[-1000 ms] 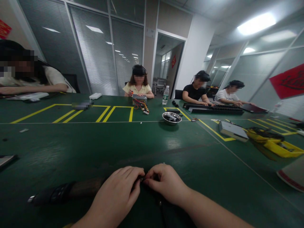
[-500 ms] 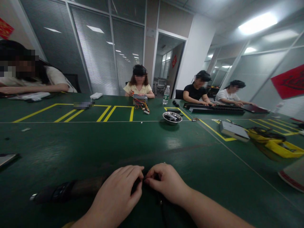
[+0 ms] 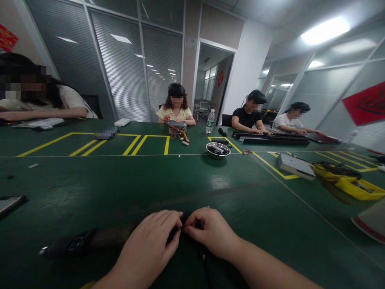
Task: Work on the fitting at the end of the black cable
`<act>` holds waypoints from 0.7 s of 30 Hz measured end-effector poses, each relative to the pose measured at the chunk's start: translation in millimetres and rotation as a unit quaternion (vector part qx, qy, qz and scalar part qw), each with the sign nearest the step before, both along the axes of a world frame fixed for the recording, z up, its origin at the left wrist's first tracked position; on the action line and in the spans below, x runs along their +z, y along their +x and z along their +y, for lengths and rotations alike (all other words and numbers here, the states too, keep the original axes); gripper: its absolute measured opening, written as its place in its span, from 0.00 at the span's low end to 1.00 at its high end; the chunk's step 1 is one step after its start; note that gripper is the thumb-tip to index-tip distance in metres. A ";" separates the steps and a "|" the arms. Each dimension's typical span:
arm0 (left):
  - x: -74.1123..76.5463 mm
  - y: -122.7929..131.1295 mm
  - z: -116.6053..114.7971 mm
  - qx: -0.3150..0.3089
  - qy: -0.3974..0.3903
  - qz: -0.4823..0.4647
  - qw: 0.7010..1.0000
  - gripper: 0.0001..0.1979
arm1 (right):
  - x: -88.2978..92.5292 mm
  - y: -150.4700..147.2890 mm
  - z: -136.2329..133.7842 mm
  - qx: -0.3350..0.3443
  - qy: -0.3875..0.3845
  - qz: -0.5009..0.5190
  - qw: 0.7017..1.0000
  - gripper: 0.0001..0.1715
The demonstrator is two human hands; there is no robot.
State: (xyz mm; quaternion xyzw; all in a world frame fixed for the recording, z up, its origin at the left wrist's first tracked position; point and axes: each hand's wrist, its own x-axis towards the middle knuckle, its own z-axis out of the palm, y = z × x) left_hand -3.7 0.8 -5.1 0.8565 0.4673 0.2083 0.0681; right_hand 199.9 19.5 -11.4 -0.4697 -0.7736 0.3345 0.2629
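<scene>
Dark piece (image 3: pixel 182 227): between my two hands' fingertips, too small to read its long axis | my right hand (image 3: pixel 212 235): nearer, thumb and forefinger together, seemingly pinching it | my left hand (image 3: pixel 150 241): just beside it, fingers curled, grip I cannot tell | tool (image 3: pixel 73 244): lying sideways, left of my left hand

Small dark piece (image 3: pixel 182 227), mostly hidden, between the hands' (image 3: pixel 153 239) (image 3: pixel 213 233) fingertips
</scene>
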 end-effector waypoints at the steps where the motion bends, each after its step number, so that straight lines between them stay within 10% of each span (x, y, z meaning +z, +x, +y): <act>1: -0.5 0.4 0.0 0.000 0.000 0.000 1.000 0.07 | -0.6 0.2 0.0 0.000 -0.001 0.000 1.000 0.04; 21: 0.0 -2.0 -1.0 -0.001 0.005 -0.010 1.000 0.09 | 0.2 -2.4 -0.2 0.000 -0.011 -0.008 1.000 0.06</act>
